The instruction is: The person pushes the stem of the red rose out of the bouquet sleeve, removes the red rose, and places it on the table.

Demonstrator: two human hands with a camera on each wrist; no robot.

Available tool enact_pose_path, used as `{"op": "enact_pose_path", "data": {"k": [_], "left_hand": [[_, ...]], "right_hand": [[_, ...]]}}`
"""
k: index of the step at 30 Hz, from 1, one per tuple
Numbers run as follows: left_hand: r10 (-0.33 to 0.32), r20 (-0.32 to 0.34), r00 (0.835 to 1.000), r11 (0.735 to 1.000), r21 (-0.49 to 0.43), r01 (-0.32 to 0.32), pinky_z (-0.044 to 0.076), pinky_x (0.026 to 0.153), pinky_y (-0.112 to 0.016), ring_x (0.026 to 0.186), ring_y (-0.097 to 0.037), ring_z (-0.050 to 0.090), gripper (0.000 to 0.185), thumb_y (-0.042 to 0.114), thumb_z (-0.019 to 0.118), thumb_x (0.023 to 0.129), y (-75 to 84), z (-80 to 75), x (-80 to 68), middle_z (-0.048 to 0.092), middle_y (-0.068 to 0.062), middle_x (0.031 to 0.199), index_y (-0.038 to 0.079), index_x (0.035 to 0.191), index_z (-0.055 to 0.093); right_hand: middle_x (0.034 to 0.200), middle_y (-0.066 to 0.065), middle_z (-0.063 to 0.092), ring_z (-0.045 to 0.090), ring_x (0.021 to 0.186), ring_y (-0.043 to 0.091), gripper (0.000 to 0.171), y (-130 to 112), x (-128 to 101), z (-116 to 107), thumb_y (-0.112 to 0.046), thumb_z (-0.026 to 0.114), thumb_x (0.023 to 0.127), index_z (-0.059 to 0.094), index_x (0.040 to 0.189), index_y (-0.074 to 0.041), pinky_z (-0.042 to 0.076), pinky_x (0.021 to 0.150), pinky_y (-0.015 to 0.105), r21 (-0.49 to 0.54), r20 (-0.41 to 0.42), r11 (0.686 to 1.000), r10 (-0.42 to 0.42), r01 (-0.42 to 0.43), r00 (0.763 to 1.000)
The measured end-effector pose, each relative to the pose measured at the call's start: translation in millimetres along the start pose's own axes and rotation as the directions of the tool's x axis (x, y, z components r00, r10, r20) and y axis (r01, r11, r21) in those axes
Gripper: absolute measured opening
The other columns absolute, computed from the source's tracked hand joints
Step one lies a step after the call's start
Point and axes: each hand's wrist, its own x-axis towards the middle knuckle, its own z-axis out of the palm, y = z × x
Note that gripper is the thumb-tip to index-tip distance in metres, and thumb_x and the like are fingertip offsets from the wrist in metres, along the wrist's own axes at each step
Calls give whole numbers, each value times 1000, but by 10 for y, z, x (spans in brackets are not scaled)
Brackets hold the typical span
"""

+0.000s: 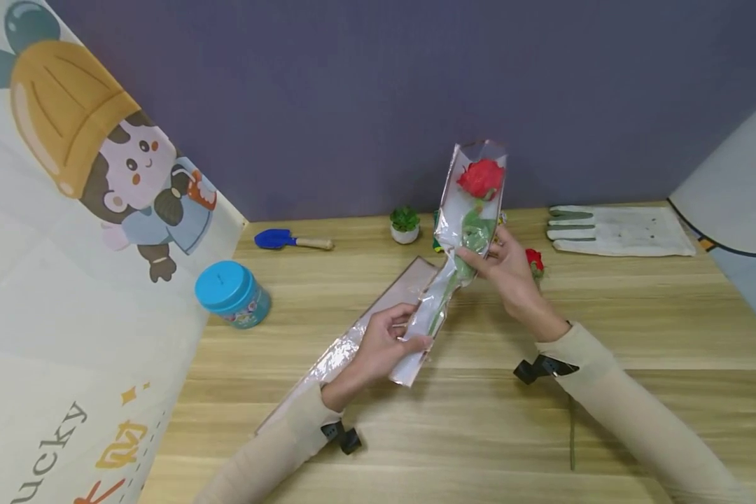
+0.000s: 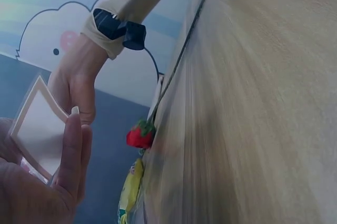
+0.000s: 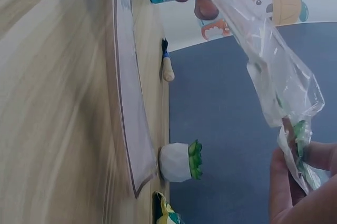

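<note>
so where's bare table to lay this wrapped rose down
Bare wood lies in front of the right hand, below the white gloves, and between the blue tin and the flat sleeve. It is crowded at the back by the small plant pot and the loose red flower.

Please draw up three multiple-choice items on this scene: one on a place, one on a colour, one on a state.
1. Where does the tin stand?
A. on the table's left side
B. on the gloves
C. beside the right hand

2. What colour is the trowel's blade?
A. red
B. blue
C. white

3. How is the wrapped rose held?
A. flat on the table
B. by one hand
C. lifted, the left hand at the bottom, the right at the middle

Answers: 1 A, it stands near the left banner; 2 B, blue blade, wooden handle; 3 C, both hands grip the sleeve.
</note>
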Motion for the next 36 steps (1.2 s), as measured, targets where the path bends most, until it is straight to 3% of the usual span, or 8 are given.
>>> {"op": "enact_pose_path", "data": {"k": [4,10,13,16,20,24,31,36], "left_hand": [[8,-11,1000,1000,13,-8,67,71,-37,90,-22,77,41,-10,75,81,-7,11,-1,70,-35,120,-10,121,65],[17,-15,1000,1000,-10,-17,67,73,-35,93,-25,77,49,-10,74,82,0,36,-7,69,-36,121,-10,129,62],[3,-16,1000,1000,-29,-4,67,72,-36,90,-23,77,51,-11,73,83,2,40,-9,68,-36,122,-10,132,60],[-6,-20,1000,999,-48,5,67,70,-36,87,-20,76,52,-12,72,83,6,41,-9,67,-36,123,-10,133,59],[-3,-25,1000,998,-59,2,67,69,-36,85,-19,76,52,-13,72,83,10,39,-13,67,-36,122,-11,133,59],[-4,-20,1000,998,-55,3,67,69,-36,86,-19,76,52,-13,72,83,7,45,-8,67,-35,123,-11,133,59],[3,24,1000,1000,8,-3,68,72,-39,97,-34,78,54,-7,76,85,6,31,-1,69,-31,126,-5,136,60],[-2,104,995,996,92,-8,67,77,-34,103,-38,77,61,-7,80,82,-25,40,-36,69,-27,130,0,139,59]], "right_hand": [[100,-19,74,74,84,1,60,-3,-41,30,-14,75,96,45,148,-8,63,75,19,-19,8,1000,14,-14,1000],[105,-16,72,73,88,2,60,17,-101,94,-16,73,98,43,149,-6,62,74,20,-62,11,998,9,-8,1000],[122,7,74,72,90,1,63,21,-124,125,-16,71,99,40,153,-7,62,77,21,-102,14,995,23,-21,1000],[138,25,65,71,91,0,66,28,-134,145,-17,71,100,38,156,-8,63,81,24,-139,18,990,23,-20,1000],[137,30,64,72,89,-1,67,44,-138,162,-16,72,99,39,157,-8,65,83,29,-175,21,985,15,-11,1000],[134,28,67,71,89,0,70,38,-142,158,-18,74,98,38,158,-9,64,81,26,-184,18,983,31,-28,999],[102,-11,76,74,86,3,66,-7,-119,110,-18,75,97,43,154,-7,63,75,20,-91,-6,996,21,-22,1000],[95,-20,74,72,85,2,63,-56,-89,50,-13,76,96,46,151,-6,62,77,18,-51,-46,998,29,-31,999]]}}
